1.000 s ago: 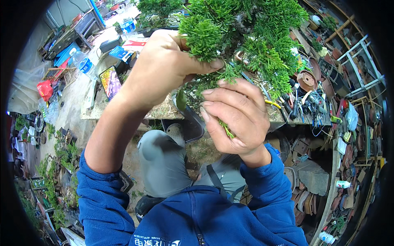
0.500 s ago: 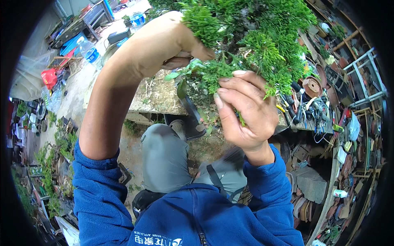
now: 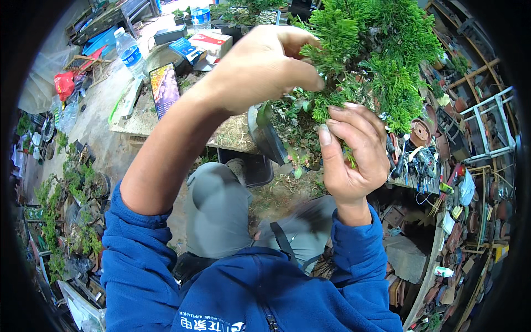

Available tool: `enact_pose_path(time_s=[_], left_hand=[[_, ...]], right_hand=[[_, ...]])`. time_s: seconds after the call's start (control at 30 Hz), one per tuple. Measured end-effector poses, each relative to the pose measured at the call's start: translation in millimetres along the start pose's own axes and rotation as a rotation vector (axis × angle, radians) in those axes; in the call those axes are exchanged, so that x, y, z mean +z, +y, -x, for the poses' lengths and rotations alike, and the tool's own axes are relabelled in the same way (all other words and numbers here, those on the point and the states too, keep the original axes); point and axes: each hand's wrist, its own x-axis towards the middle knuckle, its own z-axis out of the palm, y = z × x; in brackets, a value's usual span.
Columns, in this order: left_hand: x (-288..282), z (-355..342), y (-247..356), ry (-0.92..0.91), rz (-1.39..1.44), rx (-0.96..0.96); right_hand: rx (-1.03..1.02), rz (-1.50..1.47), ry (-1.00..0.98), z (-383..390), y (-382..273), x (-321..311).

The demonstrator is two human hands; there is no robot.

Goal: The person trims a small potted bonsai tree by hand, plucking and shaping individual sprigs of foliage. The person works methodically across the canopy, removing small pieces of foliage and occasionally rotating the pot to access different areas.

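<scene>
A bushy green conifer in a dark pot [image 3: 266, 138] stands at the table's front edge, its foliage [image 3: 381, 61] filling the upper right. My left hand [image 3: 265, 69] is at the left side of the foliage, thumb and forefinger apart. Nothing shows between them; the other fingers are mostly hidden. Lower down, my right hand [image 3: 357, 149] has its thumb and fingertips closed on a green sprig [image 3: 322, 108] at the plant's lower edge. Small broad-leaved shoots [image 3: 298, 160] hang over the pot's rim.
On the table [image 3: 232, 133] lie a lit phone [image 3: 165, 88], a water bottle [image 3: 130, 53] and a white and red box [image 3: 211, 44]. Tangled wires and tools [image 3: 417, 163] are at the right. A black tray [image 3: 257, 171] sits below the table edge, by my leg.
My left hand has drawn back from inside the foliage, and its thumb and forefinger have parted. My right hand still pinches the lower greenery. The view has shifted, bringing the phone into sight.
</scene>
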Motion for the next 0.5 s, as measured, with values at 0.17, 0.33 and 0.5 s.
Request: enact_pose_path(time_s=[0.17, 0.33, 0.5], left_hand=[[14, -14, 5, 0.051, 0.04, 0.104], [1, -29, 12, -0.035, -0.309, 0.087], [-9, -40, 12, -0.11, -0.473, 0.365]], right_hand=[[-0.008, 0.02, -0.017, -1, -2, 2], [-0.006, 0.028, -0.044, 1, -2, 4], [0.007, 0.021, -0.051, 2, -2, 3]])
